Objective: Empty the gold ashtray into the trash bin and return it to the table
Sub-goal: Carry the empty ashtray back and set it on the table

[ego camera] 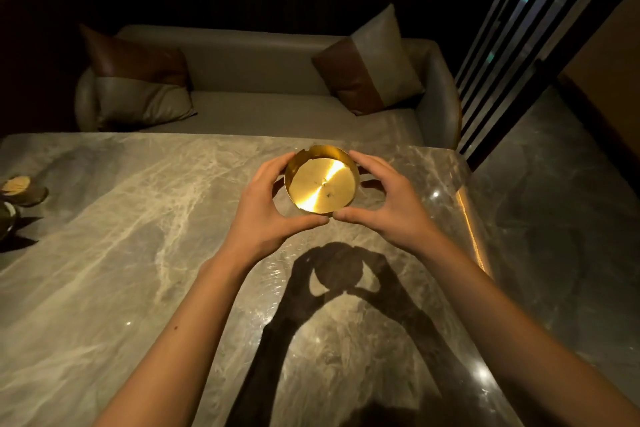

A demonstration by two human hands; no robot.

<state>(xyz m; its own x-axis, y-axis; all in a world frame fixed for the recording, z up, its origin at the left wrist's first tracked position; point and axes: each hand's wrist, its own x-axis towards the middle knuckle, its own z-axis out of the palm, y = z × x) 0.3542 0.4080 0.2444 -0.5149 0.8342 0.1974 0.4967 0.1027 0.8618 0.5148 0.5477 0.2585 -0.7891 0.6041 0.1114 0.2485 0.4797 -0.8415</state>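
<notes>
**Both hands cradle the gold ashtray above the desk**

The left hand [266, 204] and the right hand [384, 201] are clamped on the gold ashtray [321, 180] from opposite sides, fingers curled round the far wall and the two thumbs almost meeting under the near edge. The dish is tipped toward the person, so its floor faces up and back at us. Its shadow falls on the marble well apart from it, nearer the person, so I judge it is held clear of the desk [104, 253] rather than resting on it.

From where I stand I cannot tell whether this is the lift-off or the return. Only a few dark specks lie on the floor of the dish, and no trash bin is in sight. Either way, the sound thing is to level the dish before carrying it, so the specks do not slide over the low near wall, and to keep the grip on the wall, not on the rim's notch.

The ashtray is round, brushed brass-gold, with a bright streak of light across its flat floor and a small notch cut in the far rim. Beyond the desk stands a grey sofa [263, 94] with two cushions; some small objects sit at the desk's left edge, too dim to name.
</notes>
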